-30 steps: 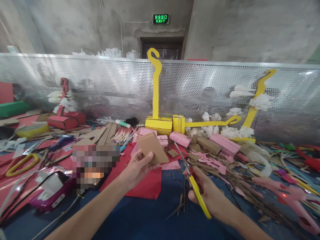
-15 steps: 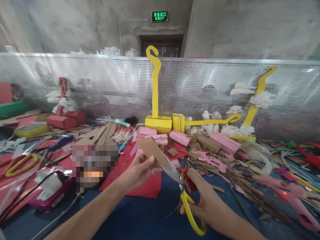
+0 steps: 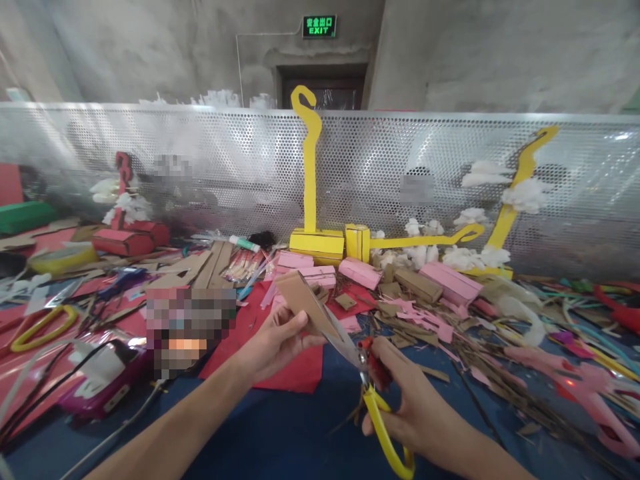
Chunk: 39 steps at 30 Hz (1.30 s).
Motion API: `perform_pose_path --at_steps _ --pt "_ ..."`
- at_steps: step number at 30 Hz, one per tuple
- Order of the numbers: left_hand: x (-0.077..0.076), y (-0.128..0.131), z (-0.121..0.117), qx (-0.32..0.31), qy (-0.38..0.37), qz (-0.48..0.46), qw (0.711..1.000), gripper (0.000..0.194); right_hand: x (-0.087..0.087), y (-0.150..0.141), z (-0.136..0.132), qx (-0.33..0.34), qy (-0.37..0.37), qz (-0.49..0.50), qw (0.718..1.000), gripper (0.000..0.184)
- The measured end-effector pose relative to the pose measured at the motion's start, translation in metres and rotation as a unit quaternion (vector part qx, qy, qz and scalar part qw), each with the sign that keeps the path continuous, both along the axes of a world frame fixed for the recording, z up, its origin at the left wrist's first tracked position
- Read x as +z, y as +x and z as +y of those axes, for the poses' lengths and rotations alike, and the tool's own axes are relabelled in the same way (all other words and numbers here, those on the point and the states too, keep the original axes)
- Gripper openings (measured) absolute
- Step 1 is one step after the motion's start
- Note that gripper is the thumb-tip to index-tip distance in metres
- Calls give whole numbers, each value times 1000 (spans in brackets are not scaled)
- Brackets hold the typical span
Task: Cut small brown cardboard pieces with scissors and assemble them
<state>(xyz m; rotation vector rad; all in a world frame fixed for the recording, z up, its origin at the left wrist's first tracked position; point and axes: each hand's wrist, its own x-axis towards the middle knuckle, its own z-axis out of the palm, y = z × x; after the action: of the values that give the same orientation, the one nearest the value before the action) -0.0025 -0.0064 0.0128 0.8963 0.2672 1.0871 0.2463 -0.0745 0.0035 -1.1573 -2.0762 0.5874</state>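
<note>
My left hand (image 3: 280, 340) pinches a folded piece of brown cardboard (image 3: 300, 297) between thumb and fingers, over a red sheet (image 3: 295, 375). My right hand (image 3: 407, 393) is closed around the handles of a pair of scissors (image 3: 383, 427), one handle yellow and one red-orange. The metal blades run along the right edge of the cardboard and touch it. Whether the blades have cut into it I cannot tell. Behind the cardboard lie pink folded boxes (image 3: 360, 272) and a yellow box with an upright hooked strip (image 3: 311, 173).
Cardboard scraps (image 3: 400, 323) and pink paper bits litter the blue table (image 3: 260, 433). A pink glue gun (image 3: 575, 380) with a lit red light lies at right. At left are a purple power strip (image 3: 100, 393) with cables and other yellow-handled scissors (image 3: 47, 330). A perforated metal screen (image 3: 225, 160) stands behind.
Both hands keep almost the same place, still holding the cardboard and scissors. The scissor handles have shifted very slightly. The whole view has moved a little.
</note>
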Motion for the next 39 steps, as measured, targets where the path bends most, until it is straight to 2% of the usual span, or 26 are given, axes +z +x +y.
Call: perform_pose_path --at_steps 6,15,25,30,33,37,39 --pt "2 0 -1 3 5 9 1000 22 -1 0 1 -4 4 -9 1000 43" --pt "0 -1 1 8 7 13 1000 27 -10 -4 0 7 -57 75 996 32" --pt "-4 -1 2 -4 -11 -5 1000 28 -9 -5 3 14 -84 67 994 37" --pt "-4 1 2 -14 -4 -23 1000 21 -14 -6 6 -26 -61 69 995 36" --pt "-5 1 4 -16 0 -29 999 22 -9 -5 4 -37 -42 47 997 37" --pt "-8 -1 5 -5 3 -35 999 26 0 -2 1 -25 12 8 1000 29" --pt "-9 -1 5 15 0 -30 999 34 0 0 2 -28 33 8 999 44"
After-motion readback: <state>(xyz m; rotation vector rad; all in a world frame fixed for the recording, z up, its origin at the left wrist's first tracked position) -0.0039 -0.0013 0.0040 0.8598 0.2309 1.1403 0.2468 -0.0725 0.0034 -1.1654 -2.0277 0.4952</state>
